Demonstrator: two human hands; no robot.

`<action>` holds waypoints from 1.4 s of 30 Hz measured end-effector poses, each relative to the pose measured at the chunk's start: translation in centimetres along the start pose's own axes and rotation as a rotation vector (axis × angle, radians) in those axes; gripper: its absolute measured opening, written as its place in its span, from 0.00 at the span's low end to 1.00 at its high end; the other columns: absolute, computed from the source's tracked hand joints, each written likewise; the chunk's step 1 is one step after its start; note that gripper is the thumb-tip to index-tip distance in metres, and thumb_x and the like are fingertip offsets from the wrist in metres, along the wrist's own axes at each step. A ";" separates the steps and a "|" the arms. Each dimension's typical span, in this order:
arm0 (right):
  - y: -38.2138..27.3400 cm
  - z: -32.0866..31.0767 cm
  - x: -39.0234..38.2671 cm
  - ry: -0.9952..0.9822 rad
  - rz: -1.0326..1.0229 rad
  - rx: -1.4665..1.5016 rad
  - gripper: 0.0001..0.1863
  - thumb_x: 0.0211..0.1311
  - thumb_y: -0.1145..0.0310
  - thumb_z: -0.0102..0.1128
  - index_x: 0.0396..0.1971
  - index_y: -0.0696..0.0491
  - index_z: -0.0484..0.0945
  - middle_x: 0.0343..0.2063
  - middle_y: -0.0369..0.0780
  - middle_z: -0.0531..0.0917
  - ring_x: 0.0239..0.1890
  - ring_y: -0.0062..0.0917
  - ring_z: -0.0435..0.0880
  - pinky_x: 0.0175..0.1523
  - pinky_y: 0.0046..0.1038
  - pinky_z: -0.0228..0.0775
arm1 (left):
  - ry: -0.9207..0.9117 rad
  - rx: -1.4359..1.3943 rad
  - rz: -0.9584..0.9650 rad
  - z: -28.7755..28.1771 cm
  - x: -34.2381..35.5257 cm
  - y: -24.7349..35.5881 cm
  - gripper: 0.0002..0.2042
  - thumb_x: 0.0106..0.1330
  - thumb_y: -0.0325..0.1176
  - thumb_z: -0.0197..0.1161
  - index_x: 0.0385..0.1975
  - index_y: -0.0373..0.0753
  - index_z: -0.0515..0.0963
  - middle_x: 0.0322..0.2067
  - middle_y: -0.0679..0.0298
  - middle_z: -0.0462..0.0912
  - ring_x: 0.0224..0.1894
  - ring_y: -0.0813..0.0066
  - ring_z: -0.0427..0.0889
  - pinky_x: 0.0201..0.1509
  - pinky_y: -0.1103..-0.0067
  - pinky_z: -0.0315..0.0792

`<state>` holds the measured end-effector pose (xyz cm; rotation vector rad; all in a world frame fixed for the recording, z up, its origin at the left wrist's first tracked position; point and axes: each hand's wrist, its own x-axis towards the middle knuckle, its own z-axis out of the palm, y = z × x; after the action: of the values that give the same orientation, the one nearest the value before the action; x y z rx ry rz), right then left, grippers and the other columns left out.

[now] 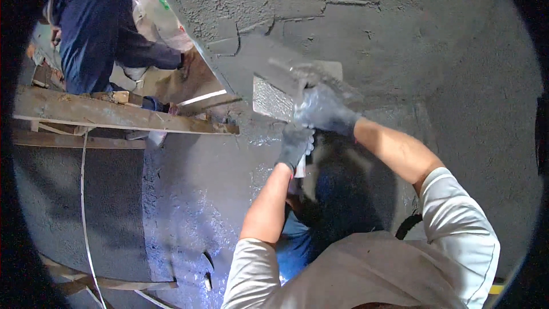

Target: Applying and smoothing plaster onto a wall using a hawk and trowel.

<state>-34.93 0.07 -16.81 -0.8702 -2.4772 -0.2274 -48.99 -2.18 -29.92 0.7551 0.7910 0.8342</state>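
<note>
A: Head view: we log the right hand (323,109) first. It wears a grey glove and is closed around the handle of a plastering trowel (286,94), whose flat rectangular blade lies against the grey rendered wall (434,51).

B: Confirmed. Which way does the blade lie from the grip?

A: The blade extends up and to the left of the knuckles. Its long axis runs roughly left to right across the picture, tilted slightly, with the left end lower. The blade face is coated with wet mortar and appears to touch the wall, though the contact line is blurred.

B: And the left hand (295,147)?

A: It is gloved, sits just below the right hand, and is curled shut around a small pale object (301,166); we cannot tell what that object is. The right hand is the nearer one to the trowel; the left does not touch the blade.

B: Surroundings?

A: A wooden scaffold plank (114,115) runs to the left of the trowel, well apart from both hands. Beyond it, another person in a dark blue shirt (91,23) bends over, with a hand reaching toward the wall edge. We keep that hand separate from ours.
</note>
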 end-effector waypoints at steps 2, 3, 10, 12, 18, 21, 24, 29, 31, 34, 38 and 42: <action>0.7 -3.9 0.8 -0.144 0.020 -0.044 0.06 0.45 0.67 0.54 0.16 0.54 0.75 0.16 0.43 0.77 0.19 0.34 0.78 0.22 0.37 0.68 | 0.240 0.269 0.030 3.2 -0.6 3.2 0.04 0.60 0.32 0.57 0.28 0.41 0.73 0.15 0.69 0.72 0.11 0.80 0.69 0.11 0.84 0.61; -0.5 -4.5 1.6 -0.075 0.225 -0.379 0.07 0.45 0.69 0.54 0.21 0.57 0.75 0.17 0.47 0.77 0.16 0.33 0.78 0.18 0.32 0.69 | 0.134 0.438 0.249 1.3 -0.7 2.7 0.04 0.58 0.31 0.58 0.26 0.40 0.72 0.14 0.69 0.71 0.12 0.80 0.69 0.11 0.83 0.61; 1.8 -9.0 0.7 -0.354 0.132 -0.164 0.32 0.40 0.64 0.57 0.43 0.76 0.66 0.18 0.48 0.77 0.18 0.40 0.76 0.23 0.37 0.68 | 0.259 0.553 0.291 0.8 -1.6 3.7 0.07 0.59 0.37 0.58 0.24 0.43 0.71 0.18 0.69 0.72 0.13 0.78 0.68 0.13 0.82 0.62; 2.5 -10.0 0.5 -0.448 0.065 -0.247 0.27 0.42 0.64 0.56 0.40 0.71 0.71 0.19 0.47 0.78 0.19 0.40 0.77 0.24 0.39 0.68 | 0.133 0.645 0.336 0.8 -2.1 4.3 0.06 0.58 0.38 0.57 0.28 0.44 0.73 0.25 0.65 0.76 0.21 0.71 0.73 0.21 0.74 0.68; 5.6 -3.4 0.2 -0.596 0.061 -0.388 0.15 0.56 0.67 0.43 0.32 0.59 0.77 0.27 0.48 0.81 0.30 0.44 0.82 0.33 0.47 0.71 | 0.240 1.562 0.731 -0.8 -1.5 -2.3 0.14 0.57 0.40 0.55 0.40 0.41 0.77 0.37 0.56 0.78 0.41 0.56 0.74 0.48 0.64 0.66; 6.9 2.9 2.6 -0.443 0.231 -0.223 0.16 0.56 0.65 0.44 0.33 0.60 0.78 0.32 0.51 0.81 0.33 0.46 0.82 0.37 0.45 0.72 | 0.005 0.787 0.080 -1.7 -1.4 -4.2 0.16 0.59 0.41 0.54 0.43 0.39 0.77 0.41 0.54 0.78 0.44 0.56 0.75 0.52 0.65 0.64; 6.6 4.9 8.1 -0.389 0.625 -0.102 0.17 0.53 0.65 0.44 0.36 0.60 0.77 0.32 0.52 0.81 0.35 0.44 0.82 0.39 0.43 0.72 | 0.188 0.985 0.142 -1.5 -1.0 -2.9 0.16 0.54 0.41 0.57 0.36 0.37 0.78 0.34 0.49 0.79 0.39 0.56 0.77 0.45 0.67 0.69; 9.5 4.9 10.9 -0.294 0.272 -0.255 0.18 0.41 0.68 0.54 0.28 0.68 0.76 0.16 0.48 0.79 0.19 0.37 0.81 0.23 0.36 0.72 | 0.041 1.186 0.426 -3.5 -0.8 -2.2 0.16 0.54 0.44 0.56 0.33 0.38 0.78 0.29 0.51 0.80 0.32 0.57 0.78 0.41 0.66 0.69; 10.0 3.4 11.9 -0.334 0.152 -0.394 0.20 0.42 0.67 0.54 0.30 0.71 0.75 0.16 0.49 0.79 0.18 0.37 0.81 0.22 0.35 0.71 | 0.010 1.095 0.307 -4.0 0.2 -2.3 0.14 0.56 0.42 0.55 0.35 0.39 0.77 0.27 0.55 0.80 0.30 0.60 0.78 0.38 0.67 0.70; 11.6 0.7 11.9 -0.213 0.042 -0.465 0.25 0.45 0.67 0.53 0.34 0.77 0.71 0.14 0.50 0.78 0.16 0.36 0.80 0.19 0.35 0.70 | -0.049 0.968 0.137 -5.0 3.0 -3.1 0.13 0.58 0.39 0.52 0.38 0.41 0.76 0.24 0.61 0.80 0.26 0.65 0.77 0.35 0.69 0.70; 12.0 -1.3 13.2 -0.181 -0.161 -1.004 0.26 0.47 0.69 0.52 0.38 0.80 0.68 0.13 0.47 0.77 0.15 0.34 0.78 0.18 0.34 0.69 | -0.275 0.187 0.048 -9.9 6.3 -6.5 0.11 0.63 0.35 0.55 0.43 0.43 0.73 0.25 0.67 0.76 0.25 0.79 0.73 0.24 0.78 0.69; 11.9 -4.8 9.9 -0.186 -0.095 -1.102 0.18 0.50 0.69 0.50 0.31 0.72 0.74 0.14 0.45 0.77 0.18 0.34 0.79 0.20 0.35 0.70 | -0.105 0.317 0.024 -4.8 4.3 -2.8 0.09 0.65 0.39 0.54 0.37 0.42 0.75 0.21 0.69 0.74 0.21 0.80 0.70 0.23 0.79 0.67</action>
<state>-32.23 13.28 -7.76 -1.1859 -2.4597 -1.7054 -50.13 1.45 -35.80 1.0830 0.8312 0.6915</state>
